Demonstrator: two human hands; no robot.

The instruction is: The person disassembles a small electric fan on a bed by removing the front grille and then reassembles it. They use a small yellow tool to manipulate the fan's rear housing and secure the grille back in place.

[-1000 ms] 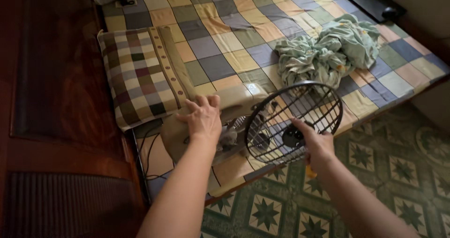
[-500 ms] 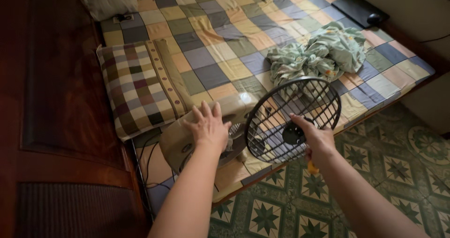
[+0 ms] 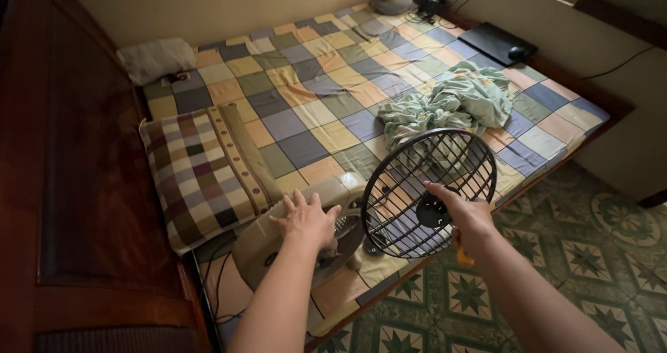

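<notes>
At bed's near edge, left hand [image 3: 306,221] flat, fingers spread, on beige plastic fan body [image 3: 278,238]; right hand [image 3: 467,217] just right, gripping round black wire grille [image 3: 427,186] tilted upright.

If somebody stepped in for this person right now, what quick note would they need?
Left hand: flat on the beige fan body, which lies at the bed's near edge beside the checked pillow.
Right hand: holds the round black wire grille by its hub, tilted up and off the fan; a yellow tool end shows under the palm.
Done: the grille is off the body.
Left: the fan body, still lying on the patchwork bed sheet. A green cloth heap lies behind.
</notes>
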